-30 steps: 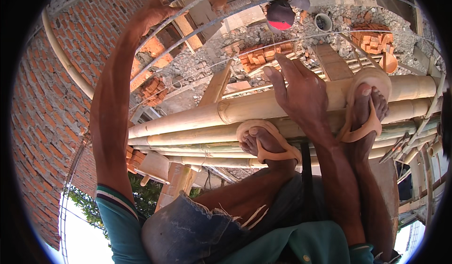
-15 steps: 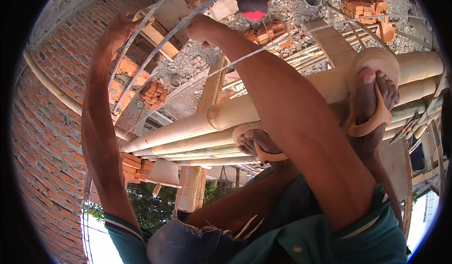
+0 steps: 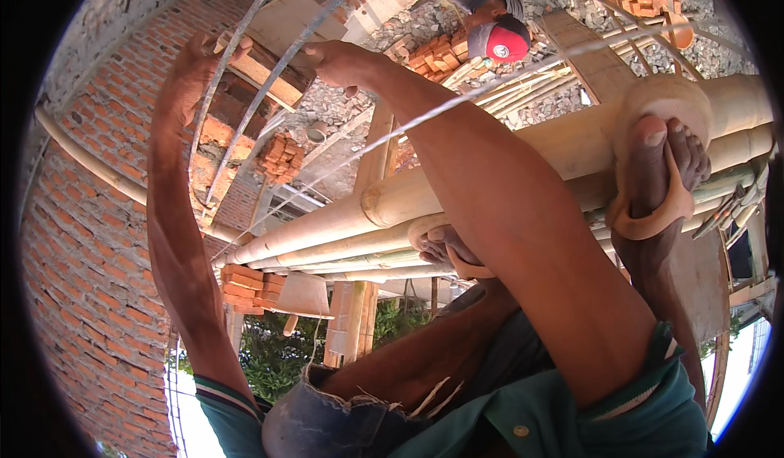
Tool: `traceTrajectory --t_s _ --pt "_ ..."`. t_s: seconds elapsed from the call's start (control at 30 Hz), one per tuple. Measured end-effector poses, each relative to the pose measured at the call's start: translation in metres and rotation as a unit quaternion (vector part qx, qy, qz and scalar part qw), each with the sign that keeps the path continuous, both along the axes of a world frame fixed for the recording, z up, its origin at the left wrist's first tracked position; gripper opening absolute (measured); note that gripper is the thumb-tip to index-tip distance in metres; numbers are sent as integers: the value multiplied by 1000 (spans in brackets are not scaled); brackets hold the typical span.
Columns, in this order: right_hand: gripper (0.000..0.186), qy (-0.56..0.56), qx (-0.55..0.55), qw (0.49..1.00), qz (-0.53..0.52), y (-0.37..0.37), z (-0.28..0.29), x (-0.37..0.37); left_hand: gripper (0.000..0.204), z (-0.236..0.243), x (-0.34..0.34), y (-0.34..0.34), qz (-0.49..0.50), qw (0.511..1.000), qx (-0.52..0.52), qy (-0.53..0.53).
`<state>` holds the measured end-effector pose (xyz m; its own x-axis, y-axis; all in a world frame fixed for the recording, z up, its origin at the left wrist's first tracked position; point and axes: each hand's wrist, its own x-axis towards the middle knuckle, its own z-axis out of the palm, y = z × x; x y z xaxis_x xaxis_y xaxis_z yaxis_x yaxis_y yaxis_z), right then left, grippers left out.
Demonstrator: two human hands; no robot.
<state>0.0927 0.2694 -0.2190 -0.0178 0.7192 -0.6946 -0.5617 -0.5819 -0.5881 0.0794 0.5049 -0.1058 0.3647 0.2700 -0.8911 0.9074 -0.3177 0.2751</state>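
Note:
My left hand [image 3: 189,73] is raised at the upper left, its fingers curled over the end of a wooden plank [image 3: 265,76] beside the brick wall. My right hand [image 3: 336,63] is closed near the lower edge of a grey-brown board [image 3: 296,24]; its fingertips are partly hidden, and what they hold, if anything, is unclear. Two long steel bars [image 3: 304,40] slant between my hands, passing in front of the plank and the board. Below the plank, orange bricks [image 3: 219,137] show with mortar on them.
My sandaled feet [image 3: 653,160] rest on bamboo poles [image 3: 327,228] high above rubble. A co-worker in a red and dark cap [image 3: 506,42] stands below, an arm stretched toward the board. Brick stacks [image 3: 282,157] lie below; a brick wall [image 3: 90,270] rises left. A thin cord [image 3: 384,140] crosses in front.
The co-worker's head has shifted right, and an arm now extends left above the board. My right hand has moved slightly left and down; my left hand stays by the plank's end.

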Motion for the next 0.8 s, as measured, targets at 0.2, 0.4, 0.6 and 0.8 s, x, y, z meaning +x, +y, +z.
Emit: traceTrajectory --t_s 0.2,0.4,0.6,0.8 --pt "57 -8 9 999 -31 -1 -6 -7 62 -2 -2 4 -15 999 21 20" --pt "51 -18 2 999 -33 1 -11 -8 77 -2 -4 3 -26 999 27 17" --pt "53 -54 2 998 -28 4 -14 -4 74 1 -1 1 -28 999 23 12" --pt "58 -62 -14 998 -31 8 -21 -8 66 4 2 -6 -22 999 27 3"
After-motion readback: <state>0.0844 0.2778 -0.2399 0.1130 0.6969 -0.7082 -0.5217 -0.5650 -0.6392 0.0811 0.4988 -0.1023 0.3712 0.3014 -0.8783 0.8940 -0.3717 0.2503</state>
